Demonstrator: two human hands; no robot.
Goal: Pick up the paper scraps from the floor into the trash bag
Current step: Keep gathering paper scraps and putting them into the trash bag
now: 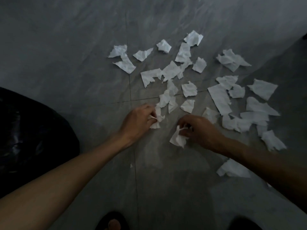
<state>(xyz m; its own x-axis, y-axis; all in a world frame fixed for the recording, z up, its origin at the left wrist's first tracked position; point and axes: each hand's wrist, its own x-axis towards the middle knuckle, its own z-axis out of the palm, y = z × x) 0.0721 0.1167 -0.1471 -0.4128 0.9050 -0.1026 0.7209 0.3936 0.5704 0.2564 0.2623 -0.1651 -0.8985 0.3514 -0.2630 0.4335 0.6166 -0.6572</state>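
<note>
Evidently the gathering step was in hand, as the head view showed it. The black trash bag (33, 138) lay slumped on the grey tiled floor (66, 63) at the left edge, and everything else sat to its right. Nearest the trash bag, the left hand (139, 120) reached low over the floor, its fingers (149, 108) curled and pinching a crumpled scrap (156, 122) at the near end of a trail of torn pieces. Farther from the trash bag, the right hand (199, 128) had its fingers (186, 120) bunched round a larger scrap (177, 140). That piece hung from the pinch, and I could not tell whether its lower edge touched the floor. The paper scraps (171, 70) lay in a loose scatter beyond both hands, well apart from the trash bag, many of them overlapping. One lone piece (232, 170) lay partly under the right forearm. A sandalled foot (113, 221) showed at the bottom edge, right of the trash bag.

By my judgement the task was early, since most of the scatter lay untouched. The bag's mouth was not clear in the dim light. The next move would likely call either for adding neighbouring pieces to each handful or for carrying both across to the trash bag, finding its opening and releasing over it. Thin paper could slip from a loose pinch, so a firm hold would matter.
</note>
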